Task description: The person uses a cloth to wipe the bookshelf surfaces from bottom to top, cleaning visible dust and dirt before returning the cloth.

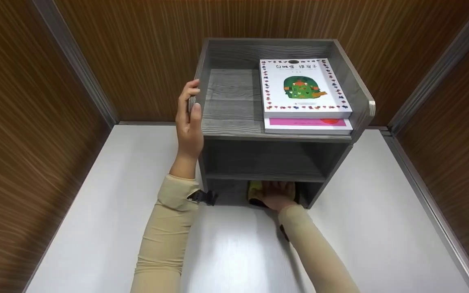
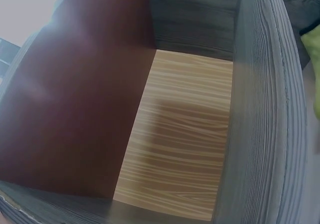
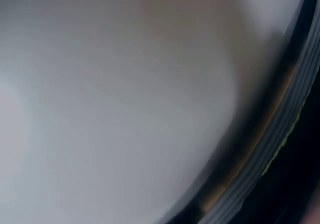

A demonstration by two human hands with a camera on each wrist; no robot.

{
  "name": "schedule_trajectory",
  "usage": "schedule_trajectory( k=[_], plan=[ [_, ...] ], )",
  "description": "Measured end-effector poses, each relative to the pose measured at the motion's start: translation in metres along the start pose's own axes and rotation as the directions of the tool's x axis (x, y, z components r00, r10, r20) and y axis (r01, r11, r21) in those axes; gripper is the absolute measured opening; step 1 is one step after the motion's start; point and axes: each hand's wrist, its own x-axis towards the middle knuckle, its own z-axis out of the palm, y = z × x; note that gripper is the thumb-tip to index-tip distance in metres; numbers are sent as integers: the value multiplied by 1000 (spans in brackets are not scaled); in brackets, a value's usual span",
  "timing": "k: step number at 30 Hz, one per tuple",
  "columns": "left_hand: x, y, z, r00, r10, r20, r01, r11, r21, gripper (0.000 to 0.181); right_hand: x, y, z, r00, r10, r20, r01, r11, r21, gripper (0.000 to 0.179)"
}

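A grey wood-grain shelf unit (image 1: 234, 136) stands against the back wall. My left hand (image 1: 189, 126) grips the upper front corner of its left side panel, thumb on the near side and fingers over the edge. Down in the lowest compartment, my right hand (image 1: 277, 196) rests on a yellow-green cloth (image 1: 254, 191) with a dark border, its fingers extended across it. Part of that cloth (image 2: 312, 48) shows at the right edge of the left wrist view. The right wrist view is blurred, with a curved, striped grey edge (image 3: 260, 151) beside a white surface.
Two books lie stacked on the top shelf, the upper white one (image 1: 305, 87) with a green picture. A grey divider board (image 1: 265, 177) sits just over my right hand. Brown wood-grain walls (image 1: 23, 122) enclose the white table (image 1: 385, 228).
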Motion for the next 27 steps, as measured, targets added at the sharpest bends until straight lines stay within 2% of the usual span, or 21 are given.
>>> schedule_trajectory(
  k=[9, 14, 23, 27],
  plan=[
    [-1, 1, 0, 1000, -6, 6, 6, 1000, 6, 33, 9, -43, 12, 999, -18, 37, 17, 1000, 16, 87],
    [-1, 1, 0, 1000, 2, 5, -2, 1000, 14, 33, 12, -62, 17, 997, -68, 21, 68, 998, 15, 82],
    [-1, -3, 2, 1000, 7, 8, -7, 1000, 7, 33, 19, -86, 30, 993, -118, 11, 118, 986, -114, 79],
    [-1, -3, 0, 1000, 7, 3, -7, 1000, 9, 33, 20, -97, 35, 989, -145, 31, 148, 974, -169, 78]
  ],
)
